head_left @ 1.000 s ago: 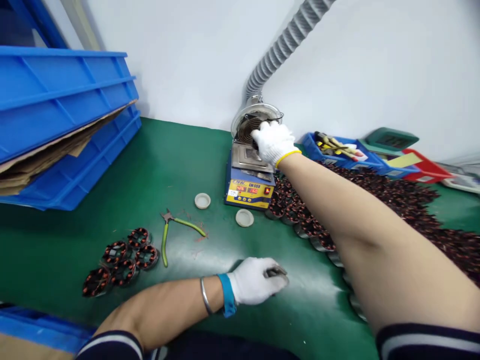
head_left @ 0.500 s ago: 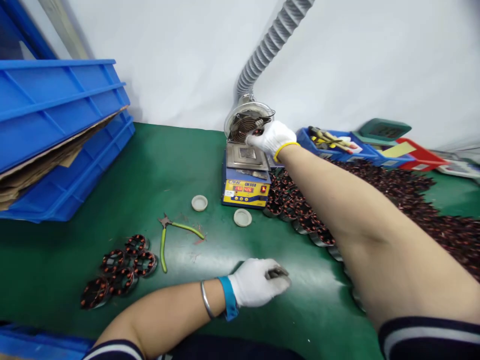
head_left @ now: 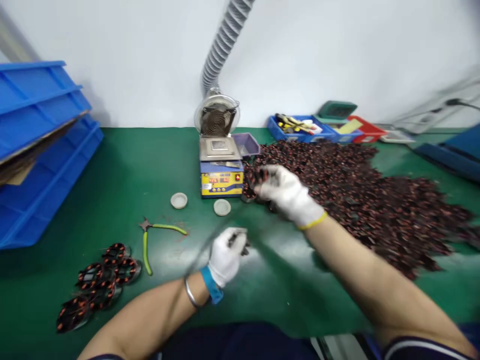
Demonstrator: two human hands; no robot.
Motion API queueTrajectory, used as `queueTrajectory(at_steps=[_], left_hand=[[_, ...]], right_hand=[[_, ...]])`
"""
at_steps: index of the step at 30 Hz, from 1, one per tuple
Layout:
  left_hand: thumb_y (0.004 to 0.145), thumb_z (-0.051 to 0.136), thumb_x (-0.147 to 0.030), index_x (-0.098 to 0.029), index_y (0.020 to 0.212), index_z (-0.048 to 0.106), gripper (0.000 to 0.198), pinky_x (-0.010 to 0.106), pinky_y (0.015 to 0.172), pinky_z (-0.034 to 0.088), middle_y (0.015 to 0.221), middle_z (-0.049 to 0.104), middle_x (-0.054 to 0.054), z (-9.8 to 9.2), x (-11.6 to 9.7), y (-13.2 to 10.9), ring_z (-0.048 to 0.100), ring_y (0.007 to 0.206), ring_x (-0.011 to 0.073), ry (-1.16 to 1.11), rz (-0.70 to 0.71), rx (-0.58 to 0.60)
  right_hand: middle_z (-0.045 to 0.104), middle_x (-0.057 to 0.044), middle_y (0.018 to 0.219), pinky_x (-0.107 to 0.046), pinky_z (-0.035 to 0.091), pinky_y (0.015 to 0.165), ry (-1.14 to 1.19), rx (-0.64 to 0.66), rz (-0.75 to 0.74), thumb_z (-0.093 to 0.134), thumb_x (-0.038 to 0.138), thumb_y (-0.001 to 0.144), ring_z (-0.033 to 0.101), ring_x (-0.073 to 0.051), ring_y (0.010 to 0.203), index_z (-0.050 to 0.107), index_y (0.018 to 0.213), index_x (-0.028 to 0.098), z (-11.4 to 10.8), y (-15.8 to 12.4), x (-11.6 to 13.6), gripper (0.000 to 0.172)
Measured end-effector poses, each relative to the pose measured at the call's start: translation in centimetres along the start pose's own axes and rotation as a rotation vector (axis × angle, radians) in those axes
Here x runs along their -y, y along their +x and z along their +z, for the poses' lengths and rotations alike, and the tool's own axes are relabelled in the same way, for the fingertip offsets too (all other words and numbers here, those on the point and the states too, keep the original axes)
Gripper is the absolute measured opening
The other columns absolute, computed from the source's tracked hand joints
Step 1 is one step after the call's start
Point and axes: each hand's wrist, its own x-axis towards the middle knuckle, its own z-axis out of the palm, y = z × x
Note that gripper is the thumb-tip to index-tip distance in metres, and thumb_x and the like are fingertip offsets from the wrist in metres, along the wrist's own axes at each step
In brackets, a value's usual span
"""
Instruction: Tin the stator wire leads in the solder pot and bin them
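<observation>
My right hand (head_left: pixel 285 192), in a white glove with a yellow cuff, is closed on a motor stator (head_left: pixel 260 177), a dark ring with copper windings. It is over the left edge of a big spread of such stators (head_left: pixel 352 200), blurred by motion. My left hand (head_left: pixel 227 255), gloved in white with dark, soiled fingertips, is curled over the green table, with no object visible in it. Left of it lie green-handled cutting pliers (head_left: pixel 146 232) and a small group of stators (head_left: pixel 99 280). Behind stands a blue and yellow solder pot (head_left: pixel 222 175) with a lit display.
Two small pale dishes (head_left: pixel 179 200) (head_left: pixel 222 207) lie before the solder pot. A purple bin (head_left: pixel 246 143) is beside it, and a grey hose (head_left: pixel 227 42) rises behind. Blue crates (head_left: pixel 45 150) are stacked left. Small blue (head_left: pixel 275 131) and red bins (head_left: pixel 369 129) line the wall.
My right hand has drawn back from above the solder pot, down and towards me, with the stator. My left hand has turned fingers-up and shifted slightly. The view has swung right.
</observation>
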Motion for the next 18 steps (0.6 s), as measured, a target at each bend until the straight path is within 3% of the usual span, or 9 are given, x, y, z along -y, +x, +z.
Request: queueTrajectory(at_steps=[2, 4, 8, 11, 13, 16, 18], left_hand=[[0.086, 0.064, -0.057, -0.016, 0.099, 0.066, 0.043, 0.027, 0.055, 0.052, 0.074, 0.069, 0.005, -0.1, -0.4, -0.1, 0.062, 0.058, 0.0154, -0.061, 0.056, -0.095], [0.083, 0.067, -0.061, -0.016, 0.097, 0.066, 0.047, 0.027, 0.053, 0.051, 0.073, 0.07, 0.005, -0.1, -0.7, 0.0, 0.063, 0.057, 0.0159, -0.093, 0.084, -0.137], [0.081, 0.07, -0.063, -0.015, 0.096, 0.066, 0.05, 0.027, 0.054, 0.053, 0.071, 0.069, 0.004, -0.1, -1.0, 0.2, 0.064, 0.056, 0.0156, -0.096, 0.092, -0.164], [0.081, 0.07, -0.063, -0.014, 0.094, 0.066, 0.051, 0.025, 0.052, 0.053, 0.069, 0.068, 0.003, -0.1, -1.2, 0.0, 0.062, 0.053, 0.0142, -0.071, 0.116, -0.205], [0.082, 0.07, -0.063, -0.014, 0.094, 0.067, 0.051, 0.025, 0.05, 0.052, 0.069, 0.068, 0.003, -0.1, -1.3, -0.2, 0.061, 0.052, 0.0136, -0.06, 0.121, -0.216], [0.08, 0.072, -0.064, -0.014, 0.092, 0.067, 0.052, 0.024, 0.049, 0.052, 0.067, 0.067, 0.003, 0.0, -1.3, -0.2, 0.061, 0.051, 0.0136, -0.083, 0.125, -0.218], [0.08, 0.073, -0.063, -0.015, 0.092, 0.067, 0.05, 0.024, 0.049, 0.052, 0.067, 0.068, 0.002, 0.1, -1.3, -0.1, 0.061, 0.051, 0.0132, -0.104, 0.136, -0.218]], right_hand=[[0.077, -0.007, 0.094, -0.029, 0.059, 0.068, 0.066, 0.047, 0.078, 0.065, 0.024, 0.077, 0.073, -0.02, 0.077, 0.053, 0.128, 0.017, 2.3, -5.4, -2.8, 0.052], [0.076, -0.008, 0.106, -0.035, 0.061, 0.082, 0.215, 0.071, 0.112, 0.067, 0.023, 0.071, 0.074, -0.023, 0.093, 0.056, 0.122, 0.02, 4.6, -9.8, -4.7, 0.053], [0.07, -0.012, 0.124, -0.05, 0.047, 0.112, 0.182, -0.001, -0.023, 0.075, 0.033, 0.061, 0.055, -0.034, 0.135, 0.064, 0.111, 0.022, 6.6, -13.6, -6.6, 0.053], [0.067, -0.015, 0.13, -0.053, 0.045, 0.114, 0.025, 0.013, -0.172, 0.078, 0.042, 0.061, 0.053, -0.037, 0.137, 0.065, 0.12, 0.019, 4.9, -14.5, -7.6, 0.065], [0.064, -0.017, 0.134, -0.055, 0.043, 0.115, -0.111, -0.089, -0.169, 0.076, 0.05, 0.066, 0.054, -0.037, 0.134, 0.062, 0.128, 0.017, 2.7, -15.3, -8.6, 0.072], [0.069, -0.021, 0.12, -0.059, 0.041, 0.11, -0.403, -0.28, 0.045, 0.064, 0.053, 0.08, 0.058, -0.039, 0.124, 0.062, 0.128, 0.013, -0.7, -17.0, -10.5, 0.063], [0.071, -0.023, 0.111, -0.061, 0.041, 0.106, -0.564, -0.287, 0.185, 0.056, 0.048, 0.087, 0.061, -0.04, 0.116, 0.061, 0.128, 0.01, -2.1, -17.7, -11.7, 0.056]])
